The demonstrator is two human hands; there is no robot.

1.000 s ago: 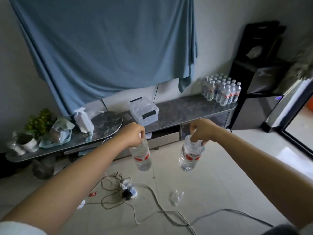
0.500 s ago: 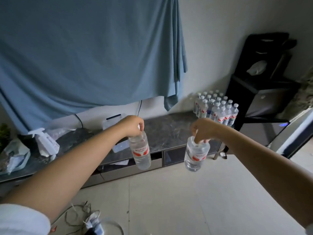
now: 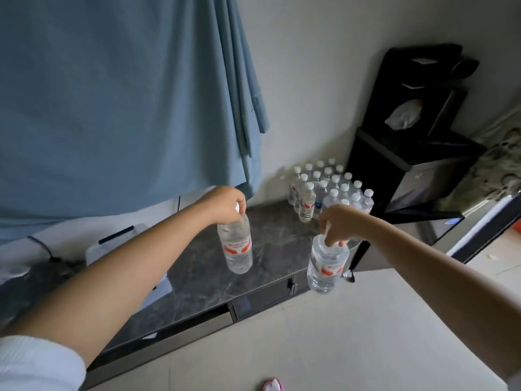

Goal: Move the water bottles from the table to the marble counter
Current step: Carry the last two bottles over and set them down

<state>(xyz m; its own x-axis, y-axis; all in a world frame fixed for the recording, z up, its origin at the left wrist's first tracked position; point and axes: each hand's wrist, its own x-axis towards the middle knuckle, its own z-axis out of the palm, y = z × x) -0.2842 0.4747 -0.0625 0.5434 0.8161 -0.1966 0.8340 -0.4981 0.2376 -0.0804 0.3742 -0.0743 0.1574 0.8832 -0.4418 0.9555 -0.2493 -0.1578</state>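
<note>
Each hand's fingers (image 3: 235, 206) clench a bottle cap: left bottle (image 3: 236, 246) and right bottle (image 3: 325, 265) hang below.

Both carried bottles' caps (image 3: 237, 208) hidden under hands (image 3: 222, 203); label text too blurry.

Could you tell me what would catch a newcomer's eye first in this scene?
Most striking are the two outstretched arms, each carrying a water bottle by its cap end: the left hand holds one bottle over the dark marble counter, the right hand holds another at its front edge. Next comes the cluster of bottles standing at the counter's far right end, and the big blue cloth hanging on the wall above.
</note>
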